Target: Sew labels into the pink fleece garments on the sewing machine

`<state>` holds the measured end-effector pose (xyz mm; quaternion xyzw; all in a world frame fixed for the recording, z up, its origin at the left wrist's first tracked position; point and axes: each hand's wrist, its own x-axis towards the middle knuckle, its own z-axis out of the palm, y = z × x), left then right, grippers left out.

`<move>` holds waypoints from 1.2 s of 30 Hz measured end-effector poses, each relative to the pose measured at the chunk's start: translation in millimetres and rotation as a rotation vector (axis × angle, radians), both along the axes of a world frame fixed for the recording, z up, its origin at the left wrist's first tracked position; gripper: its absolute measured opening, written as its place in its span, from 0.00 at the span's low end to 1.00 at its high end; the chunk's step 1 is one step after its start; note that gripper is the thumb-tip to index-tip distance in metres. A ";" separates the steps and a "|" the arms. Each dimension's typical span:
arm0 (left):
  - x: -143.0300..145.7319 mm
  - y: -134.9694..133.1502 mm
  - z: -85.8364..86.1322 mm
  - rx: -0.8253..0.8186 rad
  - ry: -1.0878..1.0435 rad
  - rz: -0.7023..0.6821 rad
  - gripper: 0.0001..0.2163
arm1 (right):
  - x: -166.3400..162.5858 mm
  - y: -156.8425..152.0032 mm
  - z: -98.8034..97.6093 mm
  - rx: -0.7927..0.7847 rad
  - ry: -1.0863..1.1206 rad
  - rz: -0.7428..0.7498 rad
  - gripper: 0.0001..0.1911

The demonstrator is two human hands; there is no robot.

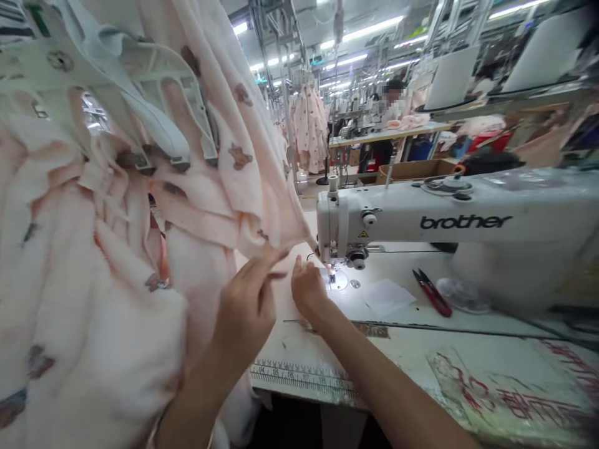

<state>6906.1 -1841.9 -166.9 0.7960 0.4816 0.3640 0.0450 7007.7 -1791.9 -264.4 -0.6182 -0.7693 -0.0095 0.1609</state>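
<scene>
A pale pink garment (276, 206) with brown bear-like prints hangs from a clamp hanger on the left. Its lower corner stretches towards the needle area of a white sewing machine (397, 215) marked "brother". My left hand (248, 299) is at the garment's lower edge, fingers pointing right and closed on the cloth. Just left of the lit presser foot (332, 277) is my right hand (309, 290), its fingers curled together in a pinch. What lies between those fingertips is too small to make out.
Red-handled thread snips (433, 293) lie on the machine bed, beside a clear round plastic piece (463, 295) and a white paper scrap (388, 296). A printed ruler (304, 377) runs along the table's front edge. Large white thread cones (452, 78) stand behind; another person works farther back.
</scene>
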 end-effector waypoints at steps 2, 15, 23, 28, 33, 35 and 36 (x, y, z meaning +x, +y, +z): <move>14.9 45.0 -2.3 0.137 0.173 -0.024 0.24 | -4.1 -13.0 -5.9 -0.012 -0.017 0.043 0.24; 36.0 184.4 -0.1 0.371 0.991 -0.061 0.15 | 34.8 -82.8 -37.2 0.019 0.070 0.291 0.26; 48.7 186.1 18.9 0.492 1.090 -0.072 0.20 | 38.4 -94.0 -34.4 0.011 0.113 0.284 0.25; 42.2 161.5 35.0 0.602 1.100 -0.081 0.12 | 38.5 -92.0 -35.5 -0.007 0.111 0.302 0.26; 39.3 161.2 41.1 0.649 1.137 -0.138 0.10 | 37.9 -90.2 -36.9 -0.021 0.103 0.308 0.26; 40.1 168.7 42.1 0.649 1.162 -0.166 0.08 | 38.2 -89.9 -36.9 -0.028 0.104 0.306 0.26; 40.6 172.4 42.9 0.649 1.176 -0.183 0.08 | 38.4 -89.7 -36.9 -0.032 0.104 0.305 0.26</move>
